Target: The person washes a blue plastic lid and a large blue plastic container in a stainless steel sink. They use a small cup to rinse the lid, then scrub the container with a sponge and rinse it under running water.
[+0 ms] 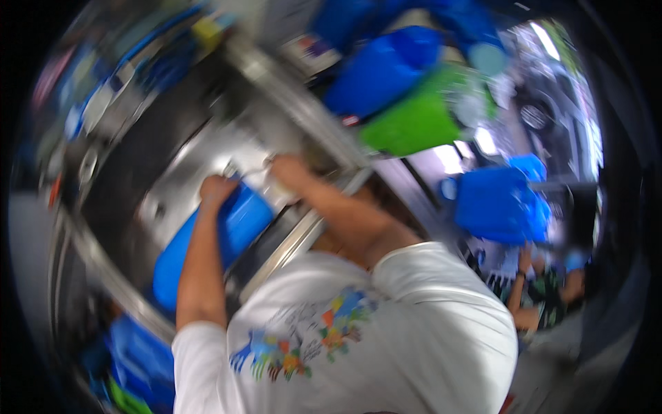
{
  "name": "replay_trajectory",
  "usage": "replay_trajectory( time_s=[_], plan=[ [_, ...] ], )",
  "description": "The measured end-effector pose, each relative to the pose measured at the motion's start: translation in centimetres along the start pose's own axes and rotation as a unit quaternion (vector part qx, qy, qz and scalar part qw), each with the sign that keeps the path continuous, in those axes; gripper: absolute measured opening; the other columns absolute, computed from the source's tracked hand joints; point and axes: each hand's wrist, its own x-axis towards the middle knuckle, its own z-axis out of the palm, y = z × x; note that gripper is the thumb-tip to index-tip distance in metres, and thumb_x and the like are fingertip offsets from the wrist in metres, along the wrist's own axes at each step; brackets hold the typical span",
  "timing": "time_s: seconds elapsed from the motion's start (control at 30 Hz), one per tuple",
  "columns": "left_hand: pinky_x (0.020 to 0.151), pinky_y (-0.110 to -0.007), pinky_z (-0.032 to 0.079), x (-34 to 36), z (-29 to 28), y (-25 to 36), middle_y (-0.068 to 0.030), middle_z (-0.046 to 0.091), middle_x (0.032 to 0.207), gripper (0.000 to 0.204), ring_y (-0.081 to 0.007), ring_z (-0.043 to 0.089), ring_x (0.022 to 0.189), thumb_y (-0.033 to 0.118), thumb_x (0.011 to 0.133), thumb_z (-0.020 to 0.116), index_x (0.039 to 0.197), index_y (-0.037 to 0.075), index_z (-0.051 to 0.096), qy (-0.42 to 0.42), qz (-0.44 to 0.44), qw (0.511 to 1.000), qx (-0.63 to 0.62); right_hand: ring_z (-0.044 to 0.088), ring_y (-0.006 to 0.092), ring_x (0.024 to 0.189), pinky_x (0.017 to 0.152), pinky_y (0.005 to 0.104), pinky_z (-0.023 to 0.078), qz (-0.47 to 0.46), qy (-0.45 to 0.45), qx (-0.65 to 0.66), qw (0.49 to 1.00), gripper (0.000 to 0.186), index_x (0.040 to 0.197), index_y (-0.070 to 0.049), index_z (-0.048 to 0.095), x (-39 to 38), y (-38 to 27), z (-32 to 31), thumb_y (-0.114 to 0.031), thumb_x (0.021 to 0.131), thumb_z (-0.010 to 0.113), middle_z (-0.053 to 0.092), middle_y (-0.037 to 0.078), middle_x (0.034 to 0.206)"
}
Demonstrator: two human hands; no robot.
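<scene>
A blue plastic jug (243, 219) lies tilted in a stainless steel sink (181, 162). My left hand (218, 188) is closed on the upper end of the jug, where its neck or handle is hidden under the fingers. Just right of the jug's top, my right hand (288, 171) is over the sink, with its fingers curled. Something pale shows below those fingers, too blurred to name.
Blue jugs (383, 69) and a green one (417, 114) stand beyond the sink's far right rim. Another blue jug (493, 203) is at the right, near another person (541, 293). More blue containers (141, 359) are at the lower left. Blurred items line the left ledge.
</scene>
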Motion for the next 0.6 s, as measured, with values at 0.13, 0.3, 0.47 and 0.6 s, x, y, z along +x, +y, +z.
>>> replay_trajectory(
  time_s=[0.13,0.3,0.47,0.6],
  plan=[
    [0.051,-0.036,0.05,4.3,-0.3,-0.3,-0.0092,0.067,0.063,0.021,-0.0191,0.063,0.054,0.024,0.071,0.077,0.072,0.004,0.071,-0.133,0.016,0.988,-0.077,0.068,0.0284,0.09,0.08,0.0443,0.052,0.0,0.108,-0.027,0.994,0.022,0.095,-0.009,0.072,-3.2,-1.1,0.8,-0.017,0.085,0.054,0.071,0.012,0.089],
    [0.047,-0.032,0.049,4.2,-1.1,0.5,-0.0073,0.067,0.068,0.023,-0.0158,0.06,0.054,0.015,0.065,0.083,0.074,0.005,0.064,-0.202,-0.053,0.956,-0.208,0.07,0.0334,0.086,0.081,0.0477,0.053,-0.067,-0.001,0.021,0.998,0.019,0.091,-0.007,0.07,-1.8,-0.8,-2.2,-0.017,0.086,0.055,0.072,0.015,0.085],
    [0.046,-0.029,0.051,3.1,-3.0,2.2,-0.0088,0.067,0.07,0.019,-0.0169,0.062,0.053,0.012,0.074,0.079,0.081,0.0,0.067,-0.263,-0.053,0.946,-0.184,0.07,0.0363,0.091,0.083,0.0497,0.053,0.022,0.028,0.013,0.999,0.022,0.098,-0.007,0.071,-2.4,1.9,-6.7,-0.015,0.086,0.055,0.072,0.017,0.094],
    [0.047,-0.029,0.051,5.0,-1.9,1.4,-0.0087,0.069,0.077,0.019,-0.0178,0.063,0.057,0.019,0.078,0.075,0.085,0.002,0.07,-0.303,-0.09,0.938,-0.142,0.069,0.0362,0.092,0.082,0.0498,0.054,-0.107,-0.125,0.113,0.98,0.033,0.112,-0.011,0.068,-5.3,-2.9,-6.2,-0.017,0.081,0.057,0.072,0.017,0.097]
  ],
)
